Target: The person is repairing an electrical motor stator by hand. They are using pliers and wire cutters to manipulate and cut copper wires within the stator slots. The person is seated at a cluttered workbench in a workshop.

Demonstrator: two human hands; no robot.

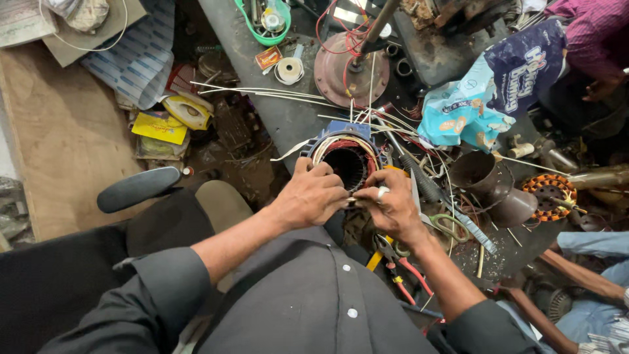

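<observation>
Head view: a motor stator (346,157), blue-cased with red and pale copper windings, stands on the dark counter (282,118) just ahead of the person's chest. Its bore faces up toward the camera, so its long axis runs roughly vertical, tilted slightly toward the wearer. Thin white insulating strips (262,93) fan out from its far rim toward the left and upper right.

The left hand (311,196) rests on the near left rim of the stator, fingers curled closed against the winding; what they pinch, if anything, cannot be told. The right hand (392,206), wearing a ring, sits at the near right rim, fingers bunched nearly shut and meeting the left fingertips over the winding edge; any thin object between them is too small to make out.

Red-handled pliers (400,267) lie below the right wrist. Green-handled scissors (445,226) lie just right of that hand. A rust-coloured end cover (341,75) lies beyond the stator
</observation>
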